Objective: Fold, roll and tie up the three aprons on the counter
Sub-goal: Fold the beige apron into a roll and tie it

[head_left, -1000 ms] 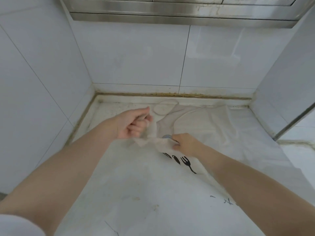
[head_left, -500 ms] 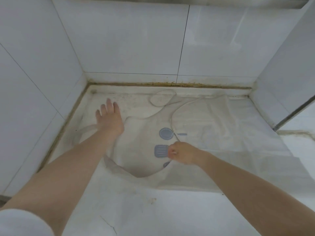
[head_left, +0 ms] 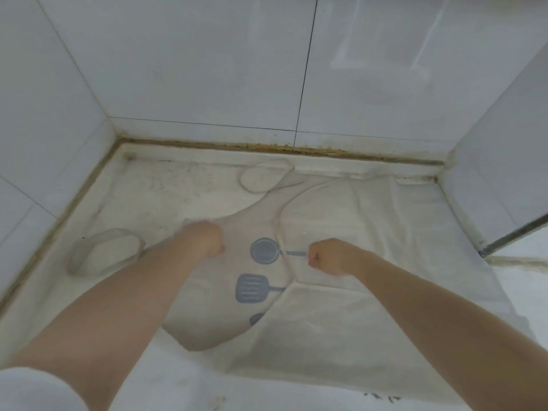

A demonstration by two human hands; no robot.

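- Thin cream fabric apron with blue kitchen-utensil prints (head_left: 237, 268) lies spread on the white marble-look bench (head_left: 166, 197), bib end toward the back wall, so it can be flattened before any fold.
- Left hand (head_left: 204, 240) is fisted, fingers curled onto the left edge of the bib. Looks like it is gripping the cloth there to pull it taut, but motion blur means the exact pinch is unclear.
- Right hand (head_left: 329, 256) is also curled and pinches the apron's right edge just beside the blue round pan print (head_left: 264, 250). The two hands are well apart, which suggests the bib is being stretched sideways to take out wrinkles.
- Blue slotted spatula print (head_left: 250, 289) sits below the pan print, and a third print is half covered by the overlapping cloth.
- Second plain cream fabric sheet, likely another apron (head_left: 370, 262), lies flat on the right side of the bench and overlaps the printed one's lower right part. It is probably parked there waiting its turn.
- Cream neck-strap loop (head_left: 264, 176) lies at the back near the wall joint. Another cream strap loop (head_left: 103, 253) lies at the left near the left forearm. Both are flung out clear of the body so they stay free for tying.
- White tiled wall (head_left: 207, 69) boxes in the bench on the back and both sides.
- Judgement: early stage, still spreading the first apron, with nothing rolled or tied in view. A third apron cannot be told apart here.
- Risk: pulling the top apron could drag the overlapping sheet along.
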